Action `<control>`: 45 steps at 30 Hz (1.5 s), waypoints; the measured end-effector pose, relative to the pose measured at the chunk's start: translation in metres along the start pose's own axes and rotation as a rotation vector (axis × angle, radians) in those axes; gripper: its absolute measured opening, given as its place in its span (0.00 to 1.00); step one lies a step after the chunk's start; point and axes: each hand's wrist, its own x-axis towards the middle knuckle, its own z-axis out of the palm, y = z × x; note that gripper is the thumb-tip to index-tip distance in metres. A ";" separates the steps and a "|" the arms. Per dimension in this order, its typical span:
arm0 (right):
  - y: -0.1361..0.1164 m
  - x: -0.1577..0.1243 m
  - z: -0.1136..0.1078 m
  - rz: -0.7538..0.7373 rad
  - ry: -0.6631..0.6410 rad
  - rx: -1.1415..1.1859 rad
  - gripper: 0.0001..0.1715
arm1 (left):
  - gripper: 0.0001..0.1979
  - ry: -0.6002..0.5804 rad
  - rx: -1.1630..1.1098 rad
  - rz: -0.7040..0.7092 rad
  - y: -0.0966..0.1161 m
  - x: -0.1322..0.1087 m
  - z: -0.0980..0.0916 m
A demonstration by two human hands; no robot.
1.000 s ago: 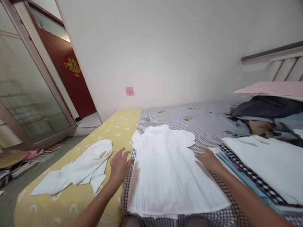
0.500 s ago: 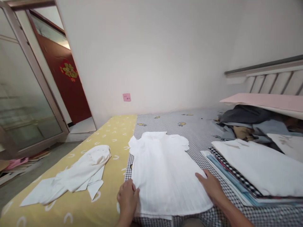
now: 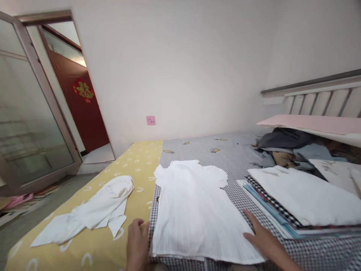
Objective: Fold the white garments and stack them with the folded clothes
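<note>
A white short-sleeved blouse (image 3: 194,210) lies spread flat on the checked part of the bed cover, collar toward the wall and hem toward me. Just left of its lower edge is my left hand (image 3: 137,241), fingers loosely bent and slightly apart, holding nothing. My right hand (image 3: 263,239) rests at the lower right edge of the blouse. Its thumb and fingers are spread, the thumb by the cloth, with no grip on it. Some faint creases run down the blouse front.
Another white garment (image 3: 96,210) lies crumpled on the yellow cover (image 3: 93,248) at left. To the right sits a stack of folded clothes (image 3: 304,195). Behind it are dark and grey clothes (image 3: 284,139) under a pink board (image 3: 307,122). The wall (image 3: 197,75) bounds the bed.
My left hand has let go of the blouse edge and moved left. My right hand has shifted slightly right and down, its fingers spreading. The lower part of the blouse looks wider.
</note>
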 end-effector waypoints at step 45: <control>-0.061 0.082 0.055 -0.372 0.011 -0.455 0.29 | 0.27 -0.100 0.752 0.210 0.074 0.091 0.121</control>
